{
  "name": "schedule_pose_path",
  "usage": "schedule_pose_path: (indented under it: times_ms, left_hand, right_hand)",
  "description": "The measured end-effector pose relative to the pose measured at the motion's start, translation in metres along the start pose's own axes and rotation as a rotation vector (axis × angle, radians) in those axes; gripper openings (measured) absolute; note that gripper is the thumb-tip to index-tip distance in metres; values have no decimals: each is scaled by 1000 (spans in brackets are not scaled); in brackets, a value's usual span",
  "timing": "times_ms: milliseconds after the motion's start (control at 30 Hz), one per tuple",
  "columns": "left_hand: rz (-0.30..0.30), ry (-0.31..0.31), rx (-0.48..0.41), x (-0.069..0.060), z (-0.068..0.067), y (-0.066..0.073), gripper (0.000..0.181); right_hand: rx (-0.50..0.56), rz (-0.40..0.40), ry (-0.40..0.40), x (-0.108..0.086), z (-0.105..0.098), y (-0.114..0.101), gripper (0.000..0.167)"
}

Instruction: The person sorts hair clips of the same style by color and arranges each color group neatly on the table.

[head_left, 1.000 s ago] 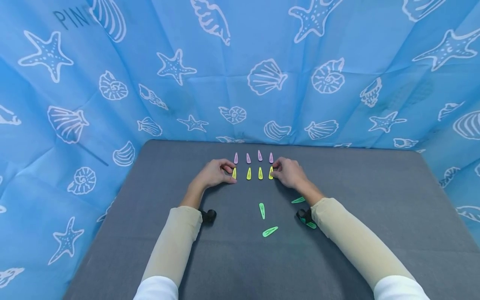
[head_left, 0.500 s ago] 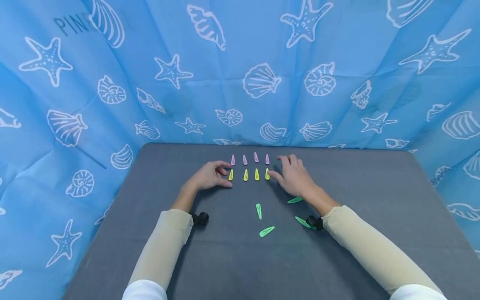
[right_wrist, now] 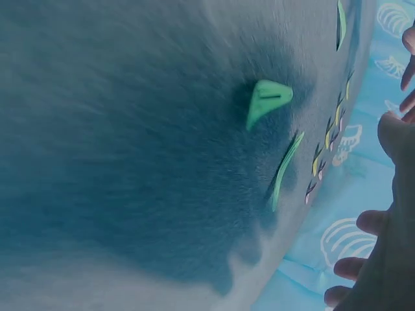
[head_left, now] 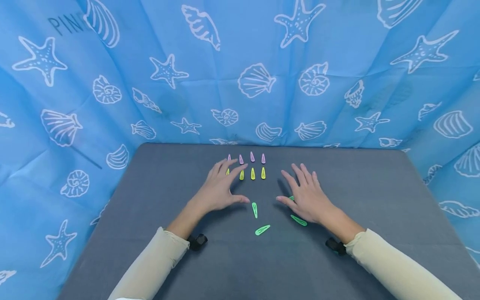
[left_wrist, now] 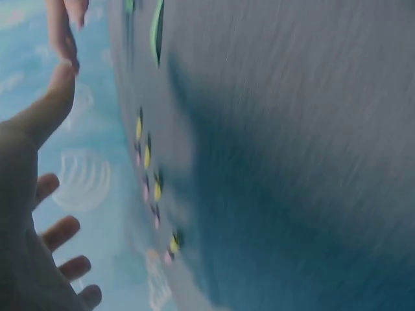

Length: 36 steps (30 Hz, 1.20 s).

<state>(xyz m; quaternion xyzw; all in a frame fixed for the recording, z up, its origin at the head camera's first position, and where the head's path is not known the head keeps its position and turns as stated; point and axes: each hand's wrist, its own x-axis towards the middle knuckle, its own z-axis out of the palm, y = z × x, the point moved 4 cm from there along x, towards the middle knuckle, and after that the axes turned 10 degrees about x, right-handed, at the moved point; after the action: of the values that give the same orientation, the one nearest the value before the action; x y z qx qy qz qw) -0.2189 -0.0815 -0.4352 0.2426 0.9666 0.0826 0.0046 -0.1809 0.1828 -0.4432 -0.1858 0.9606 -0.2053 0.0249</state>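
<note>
Green clips (head_left: 262, 230) scattered nearside of the yellow row (head_left: 253, 173)
Left hand (head_left: 217, 189) hovers near its left end, right hand (head_left: 309, 201) off its right, all fingers loosely spread.

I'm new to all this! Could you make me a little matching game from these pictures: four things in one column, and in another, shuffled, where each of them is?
Things:
1. Pink teardrop-shaped clips
2. Green teardrop-shaped clips
3. Blue fabric curtain with white seashell prints
4. Yellow teardrop-shaped clips

Places:
A. Scattered, on the near side of both rows
B. In a row, between the other two clip colours
C. In the row closest to the far edge of the grey cloth-covered table
D. Hanging behind that table

Right pairs: 1-C, 2-A, 3-D, 4-B
</note>
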Motion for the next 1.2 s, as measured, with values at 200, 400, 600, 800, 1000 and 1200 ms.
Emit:
schedule_pose_path:
  times_ms: [200, 400, 600, 800, 1000, 1200]
  left_hand:
    - [29, -8, -5, -22, 10, 27, 100]
    - [38, -31, -68, -34, 21, 41, 89]
    - [11, -8, -89, -36, 26, 42, 65]
    - [33, -61, -157, -29, 32, 45, 45]
    - [63, -122, -145, -21, 36, 46, 34]
    - [92, -145, -81, -18, 38, 49, 22]
  right_hand:
    - [2, -30, 2, -25, -2, -1, 80]
    - [47, -47, 45, -45, -7, -5, 75]
    - [275, 23, 0, -54, -8, 2, 49]
    - [431, 102, -130, -58, 0, 13, 19]
    - [457, 68, -149, -59, 6, 17, 11]
    - [454, 69, -149, -58, 9, 19, 10]
